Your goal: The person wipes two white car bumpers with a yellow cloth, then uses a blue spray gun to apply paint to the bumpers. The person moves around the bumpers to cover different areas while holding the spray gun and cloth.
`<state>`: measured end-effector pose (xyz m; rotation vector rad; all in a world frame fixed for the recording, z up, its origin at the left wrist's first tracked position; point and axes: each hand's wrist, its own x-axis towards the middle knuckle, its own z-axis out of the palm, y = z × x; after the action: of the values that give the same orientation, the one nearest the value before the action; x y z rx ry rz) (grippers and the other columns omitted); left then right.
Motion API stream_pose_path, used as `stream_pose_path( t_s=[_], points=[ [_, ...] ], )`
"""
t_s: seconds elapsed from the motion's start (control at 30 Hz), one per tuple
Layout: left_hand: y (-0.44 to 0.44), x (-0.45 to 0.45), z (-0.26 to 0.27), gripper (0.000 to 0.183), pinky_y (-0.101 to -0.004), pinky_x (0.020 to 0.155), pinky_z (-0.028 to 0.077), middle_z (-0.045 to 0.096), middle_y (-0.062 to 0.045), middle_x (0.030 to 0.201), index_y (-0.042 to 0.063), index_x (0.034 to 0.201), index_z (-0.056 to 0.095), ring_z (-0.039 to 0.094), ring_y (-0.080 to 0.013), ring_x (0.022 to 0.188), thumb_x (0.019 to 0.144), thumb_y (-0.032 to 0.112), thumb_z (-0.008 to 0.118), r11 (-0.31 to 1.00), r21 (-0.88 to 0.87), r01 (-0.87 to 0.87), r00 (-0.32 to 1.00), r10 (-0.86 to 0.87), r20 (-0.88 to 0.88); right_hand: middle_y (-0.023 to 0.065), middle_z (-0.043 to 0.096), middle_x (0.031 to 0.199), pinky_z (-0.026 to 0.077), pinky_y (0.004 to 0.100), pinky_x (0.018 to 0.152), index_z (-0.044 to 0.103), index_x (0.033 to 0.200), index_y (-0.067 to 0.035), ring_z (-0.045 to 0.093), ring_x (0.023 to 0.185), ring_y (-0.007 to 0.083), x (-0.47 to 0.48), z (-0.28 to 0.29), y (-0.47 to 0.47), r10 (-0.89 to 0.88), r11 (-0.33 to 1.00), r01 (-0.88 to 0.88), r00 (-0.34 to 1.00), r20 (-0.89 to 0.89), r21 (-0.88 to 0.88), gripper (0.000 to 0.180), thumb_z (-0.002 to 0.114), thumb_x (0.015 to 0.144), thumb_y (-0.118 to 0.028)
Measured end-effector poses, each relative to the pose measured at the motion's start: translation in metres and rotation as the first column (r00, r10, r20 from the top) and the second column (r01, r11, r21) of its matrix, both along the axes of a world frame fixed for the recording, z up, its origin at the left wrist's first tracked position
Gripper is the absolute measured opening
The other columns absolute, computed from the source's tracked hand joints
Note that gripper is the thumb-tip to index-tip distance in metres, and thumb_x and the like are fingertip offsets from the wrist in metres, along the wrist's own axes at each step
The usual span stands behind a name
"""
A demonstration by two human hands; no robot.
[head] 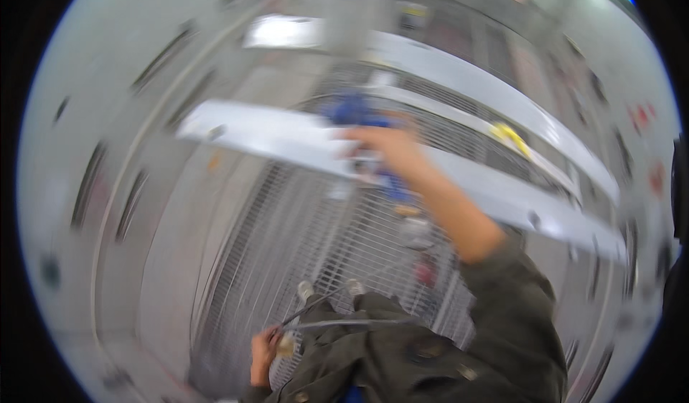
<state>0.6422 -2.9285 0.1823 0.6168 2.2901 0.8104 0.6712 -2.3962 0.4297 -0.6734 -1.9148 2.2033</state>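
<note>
My right hand [379, 144] reaches forward over a long white panel [258, 131], closed around a blurred tool with blue parts [350, 109], which looks like a spray gun. Blue also shows below the hand, and a clear cup or container [417, 231] is further down. Low at the left, my left hand [264, 346] grips a thin grey hose [334, 323] that crosses in front of my legs. A pale yellowish thing [285, 345] is beside that hand; blur hides what it is.
Beyond lie a second long white panel [484, 85] and a narrow white rail with yellow material [511, 139] on it. Metal grating [258, 241] covers the floor under my shoes. A white sheet [285, 31] is at the upper left; pale walls surround the area.
</note>
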Motion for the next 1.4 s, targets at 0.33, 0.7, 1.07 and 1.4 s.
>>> stream_pose_path(
  t_s=[0.33,0.7,1.07,1.4],
  points=[
    [-0.026,-0.067,-0.018,0.027,-0.0410,0.074,0.053,0.073,-0.010,0.097,0.017,0.111,0.073,0.068,-0.0343,0.088,0.086,0.025,0.070,0.986,-0.026,0.165,0.986,-0.165,0.016,0.0114,0.068,0.080,0.049,0.0224,0.039,0.065,0.103,0.004,0.064,0.060,0.0120,-0.039,0.037,-0.076,-0.429,0.896,0.413,0.900,0.076,0.164,0.024,0.062,0.089,-0.015],
    [-0.150,-0.104,-0.033,0.023,-0.0402,0.075,0.054,0.074,-0.011,0.098,0.013,0.107,0.075,0.070,-0.0336,0.089,0.086,0.022,0.069,0.990,-0.044,-0.135,0.986,0.139,0.089,0.0084,0.061,0.067,0.042,0.0232,0.036,0.067,0.091,0.004,0.057,0.050,0.0117,-0.307,0.021,-0.160,-0.238,0.969,0.236,0.971,0.030,0.071,0.015,0.066,0.085,-0.010],
    [-0.145,-0.128,-0.043,0.026,-0.0393,0.075,0.055,0.074,-0.009,0.102,0.019,0.112,0.074,0.071,-0.0296,0.091,0.086,0.021,0.069,0.995,-0.048,-0.085,0.983,0.092,0.159,0.0103,0.065,0.084,0.049,0.0271,0.043,0.059,0.098,0.007,0.061,0.064,0.0148,-0.383,0.031,-0.132,-0.276,0.961,0.276,0.959,-0.069,-0.006,0.019,0.063,0.085,-0.007],
    [-0.093,-0.182,-0.045,0.027,-0.0399,0.075,0.054,0.074,-0.007,0.100,0.021,0.112,0.074,0.070,-0.0321,0.090,0.085,0.018,0.070,0.965,0.043,0.257,0.955,-0.261,0.139,0.0077,0.063,0.078,0.043,0.0227,0.039,0.060,0.091,0.003,0.058,0.060,0.0103,-0.248,0.042,-0.095,-0.454,0.891,0.454,0.888,0.072,0.017,0.010,0.062,0.087,-0.006]
  ],
)
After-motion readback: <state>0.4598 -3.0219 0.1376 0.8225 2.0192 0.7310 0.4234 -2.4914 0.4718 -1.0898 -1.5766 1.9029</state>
